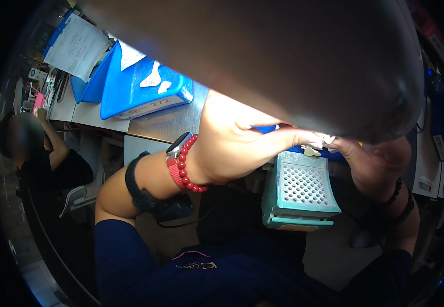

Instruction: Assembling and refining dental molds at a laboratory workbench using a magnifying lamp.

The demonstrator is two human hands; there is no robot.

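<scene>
Pinched at the fingertips of your left hand (232, 140), a small cream-coloured piece (328, 139) shows near the far edge of a teal box with a perforated metal top (305, 185).

Your right hand (378, 161) brings its thumb alongside; its fingers are hidden, its grip impossible to tell. Far left stands a blue plastic bin (130, 89).
</scene>
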